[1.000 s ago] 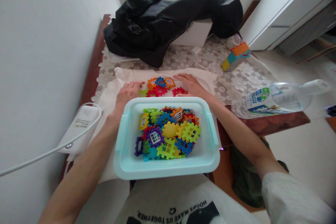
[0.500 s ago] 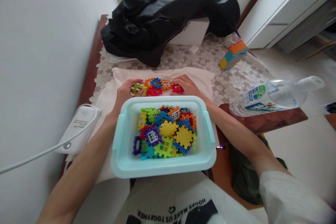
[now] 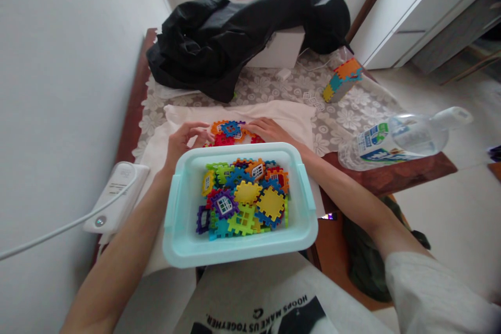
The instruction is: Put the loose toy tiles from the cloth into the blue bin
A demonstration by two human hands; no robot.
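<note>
- Nearest, at 6 o'clock in the view, a pale blue tub (image 3: 235, 253) sits at the table's near edge. It is heaped with bright interlocking tiles (image 3: 245, 198) in yellow, green, purple, blue and orange.
- At 9 o'clock from the tub, a white power adapter (image 3: 115, 193) lies on the table by the wall, its cord (image 3: 47, 235) trailing off to the left.
- Just past the tub's far rim, at 12 o'clock, a loose pile of tiles (image 3: 229, 130) in orange, blue and red rests on a white cloth (image 3: 291, 115).
- The left hand (image 3: 183, 140) is at 9 o'clock from that pile, fingers curled in with their tips at the pile's edge. Whether it pinches a piece I cannot tell.
- The right hand (image 3: 270, 129) is at 3 o'clock from the pile, palm down, fingers stretched out flat and close together, tips touching the tiles.
- At 3 o'clock from the tub, a clear water bottle (image 3: 403, 138) lies on its side at the table's right edge.
- Farther, at 1 o'clock, a built block of tiles (image 3: 340, 79) stands on the lace tablecloth (image 3: 352, 115), well apart from both hands.
- Farthest, at 12 o'clock, a black jacket (image 3: 235, 36) is draped over a white box (image 3: 279, 52).
</note>
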